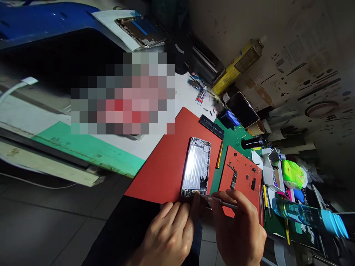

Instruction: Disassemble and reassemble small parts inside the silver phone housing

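Note:
An opened phone housing (196,166), a bare silver metal shell with small parts at its lower end, lies on a red mat. My left hand (173,229) is closed at the shell's near edge, with the index finger reaching onto its lower end. Between the fingers of my right hand (240,225) is a slim metal tool (226,203), its tip pointing left at that same end. Whether it is a screwdriver or tweezers is unclear. A black phone battery (211,126) and an orange-handled screwdriver (219,157) lie beyond the shell.
A second red mat (222,184) carries a narrow circuit board (234,179) and small dark parts. On the right are a blue water bottle (307,216), a white box (273,170) and a green packet (294,173). A dark-screened phone (242,109) leans at the back. Part of the left is pixelated.

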A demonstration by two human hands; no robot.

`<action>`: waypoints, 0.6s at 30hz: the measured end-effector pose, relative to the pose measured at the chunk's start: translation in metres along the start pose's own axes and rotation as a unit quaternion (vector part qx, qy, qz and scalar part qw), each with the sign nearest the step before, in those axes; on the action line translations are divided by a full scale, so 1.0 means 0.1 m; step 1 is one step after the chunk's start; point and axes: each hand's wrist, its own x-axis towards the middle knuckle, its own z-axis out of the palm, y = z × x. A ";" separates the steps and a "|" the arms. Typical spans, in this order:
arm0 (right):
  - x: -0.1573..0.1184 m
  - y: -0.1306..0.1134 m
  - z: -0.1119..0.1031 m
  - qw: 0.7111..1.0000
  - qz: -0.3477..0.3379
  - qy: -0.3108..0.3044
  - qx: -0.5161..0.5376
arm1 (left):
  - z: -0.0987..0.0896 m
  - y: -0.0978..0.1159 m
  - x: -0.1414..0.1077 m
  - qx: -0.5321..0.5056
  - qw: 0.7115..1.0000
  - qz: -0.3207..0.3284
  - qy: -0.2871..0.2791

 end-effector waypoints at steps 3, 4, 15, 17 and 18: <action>0.04 -0.04 -0.01 1.000 -0.004 0.004 -0.026 | 0.01 0.02 -0.02 -0.007 1.000 -0.006 0.000; 0.06 -0.05 -0.01 0.999 -0.012 0.009 -0.028 | 0.02 0.02 -0.04 -0.011 1.000 -0.007 -0.002; 0.26 -0.04 0.05 0.990 -0.134 0.013 0.036 | 0.10 0.04 -0.26 -0.023 0.999 -0.017 -0.014; 0.25 -0.03 0.06 0.989 -0.145 0.006 0.040 | 0.10 0.05 -0.26 -0.023 0.999 -0.016 -0.020; 0.25 -0.03 0.06 0.988 -0.147 0.011 0.038 | 0.10 0.05 -0.26 -0.025 0.999 -0.014 -0.022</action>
